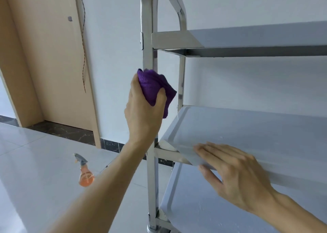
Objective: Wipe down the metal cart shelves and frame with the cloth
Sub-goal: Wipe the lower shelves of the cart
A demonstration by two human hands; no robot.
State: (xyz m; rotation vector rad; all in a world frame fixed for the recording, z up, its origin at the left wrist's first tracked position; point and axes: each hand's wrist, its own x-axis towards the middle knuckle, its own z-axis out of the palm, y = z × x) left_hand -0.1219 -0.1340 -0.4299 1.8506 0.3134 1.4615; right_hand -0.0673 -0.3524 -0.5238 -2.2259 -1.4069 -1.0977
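A steel cart with three shelves fills the right half of the head view. My left hand [144,109] grips a bunched purple cloth [155,88] and holds it against the cart's near upright post [149,55], between the top shelf [256,36] and the middle shelf [247,132]. My right hand [233,176] lies on the front edge of the middle shelf near its left corner, fingers straight on top and thumb under the rim. The bottom shelf [194,206] shows below it.
An orange spray bottle [85,172] with a grey trigger stands on the glossy tile floor left of the cart. A wooden door [46,55] and a hanging dark cord [84,43] are at the left. A white wall is behind the cart. A cart wheel [155,230] is at the bottom.
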